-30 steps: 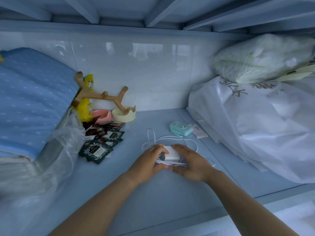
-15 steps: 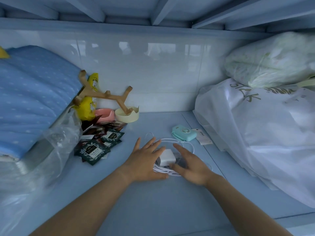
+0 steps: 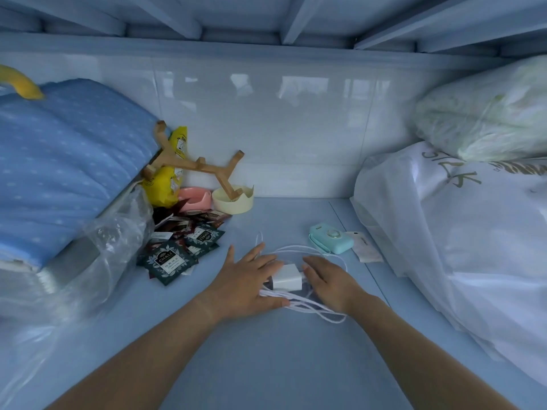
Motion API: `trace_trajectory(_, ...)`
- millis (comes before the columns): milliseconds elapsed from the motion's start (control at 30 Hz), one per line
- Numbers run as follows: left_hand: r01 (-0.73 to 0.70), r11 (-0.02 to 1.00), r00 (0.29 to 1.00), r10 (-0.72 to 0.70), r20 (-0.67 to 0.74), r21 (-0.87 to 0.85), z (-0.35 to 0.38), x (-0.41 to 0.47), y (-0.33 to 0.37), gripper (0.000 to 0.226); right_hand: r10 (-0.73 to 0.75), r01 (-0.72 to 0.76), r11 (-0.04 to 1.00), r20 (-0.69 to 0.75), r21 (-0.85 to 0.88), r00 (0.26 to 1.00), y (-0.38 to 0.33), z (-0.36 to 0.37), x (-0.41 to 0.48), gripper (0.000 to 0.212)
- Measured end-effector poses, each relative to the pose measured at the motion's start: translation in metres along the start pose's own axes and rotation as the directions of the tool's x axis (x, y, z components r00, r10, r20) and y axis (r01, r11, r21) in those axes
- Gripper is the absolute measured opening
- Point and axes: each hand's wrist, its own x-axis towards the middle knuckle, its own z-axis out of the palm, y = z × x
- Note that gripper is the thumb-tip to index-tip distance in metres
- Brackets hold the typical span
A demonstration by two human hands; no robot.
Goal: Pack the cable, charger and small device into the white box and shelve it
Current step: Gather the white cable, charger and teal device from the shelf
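A white charger (image 3: 287, 277) lies on the blue shelf on top of a loosely coiled white cable (image 3: 313, 306). My left hand (image 3: 247, 281) rests flat beside the charger on its left, fingers spread, partly on the cable. My right hand (image 3: 330, 281) lies open on the charger's right side, its fingertips touching the block. Behind them sits a small mint-green device (image 3: 331, 241) with a round button. A small white flat item (image 3: 367, 247) lies just to the right of the device. I see no white box.
Dark tea sachets (image 3: 174, 253) are scattered to the left, behind them a pink dish (image 3: 195, 198), a cream bowl (image 3: 233, 199), a wooden stand (image 3: 189, 161) and a yellow bag. Blue bedding in clear plastic (image 3: 59, 179) fills the left; large white bags (image 3: 461, 232) crowd the right.
Both hands held the charger and cable a second ago. They have opened and now lie flat on either side of it. The view has moved closer.
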Motion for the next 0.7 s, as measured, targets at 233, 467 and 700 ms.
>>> trace_trajectory(233,-0.019,0.982,1.0,0.021,-0.007,0.185,-0.015,0.011,0.022,0.08,-0.052,0.032,0.996,-0.268,-0.078,0.962,0.003,0.008,-0.005,0.03)
trace_trajectory(467,-0.055,0.99,0.998,0.051,0.034,0.131,-0.014,0.029,0.035,0.098,-0.082,0.071,0.996,-0.254,-0.051,0.964,0.004,0.0,0.003,0.026)
trace_trajectory(700,-0.011,0.997,1.0,0.01,-0.007,-0.076,0.004,0.025,0.025,0.115,0.049,-0.045,0.996,0.041,-0.079,0.998,0.008,-0.001,0.019,0.05)
